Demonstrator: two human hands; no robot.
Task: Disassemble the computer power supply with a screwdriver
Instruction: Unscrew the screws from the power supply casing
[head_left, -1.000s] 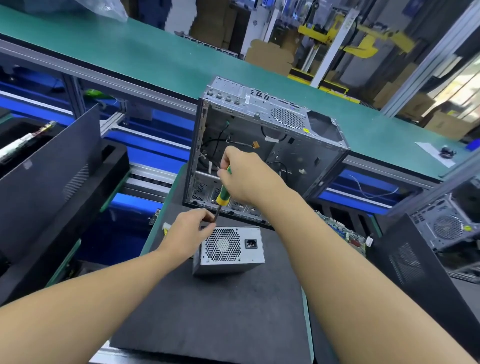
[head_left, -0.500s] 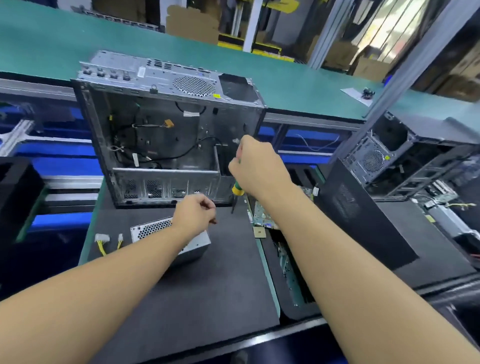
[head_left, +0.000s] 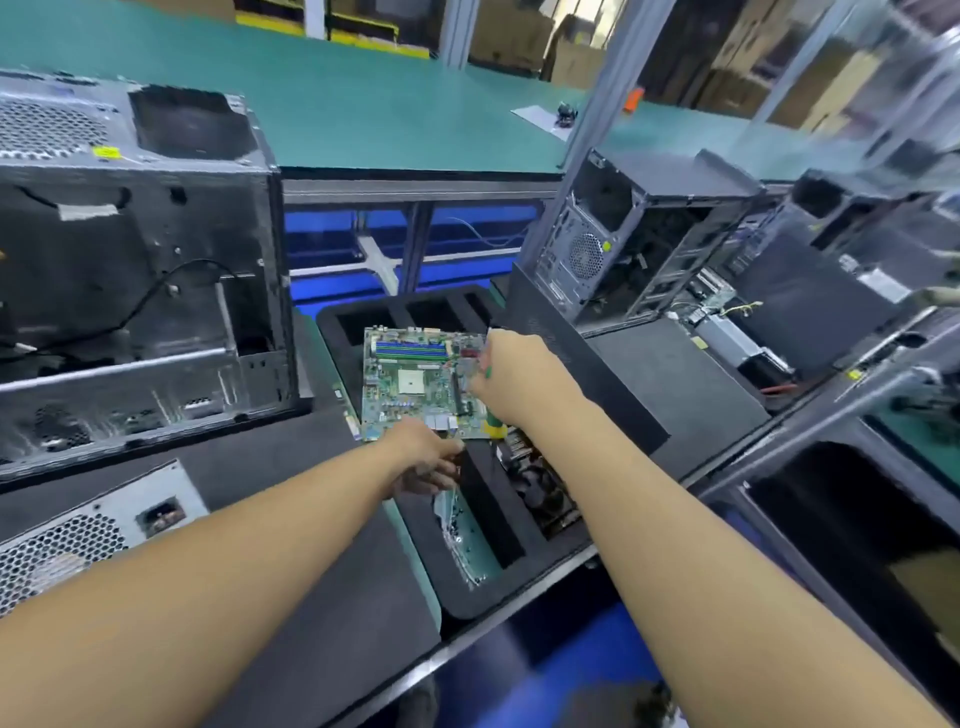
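Note:
The grey power supply (head_left: 93, 525), with its honeycomb fan grille and power socket, lies on the black mat at the lower left, apart from both hands. My right hand (head_left: 514, 374) grips a screwdriver (head_left: 493, 428) with a green and yellow handle, held over the near right edge of a green motherboard (head_left: 410, 384). My left hand (head_left: 426, 457) reaches over a compartment of small screws (head_left: 462, 535) in the black foam tray (head_left: 478, 592). Its fingers are bunched together and blurred, so anything between them is too small to see.
The emptied computer case (head_left: 130, 260) stands open at the left behind the power supply. A black side panel (head_left: 587, 374) leans right of the tray. More open cases (head_left: 623, 234) stand at the right. A green conveyor belt (head_left: 363, 104) runs behind.
My view and both hands have swung right, away from the power supply and case. The left hand now hovers over the tray's screw compartment, and the right hand with the screwdriver is over the motherboard.

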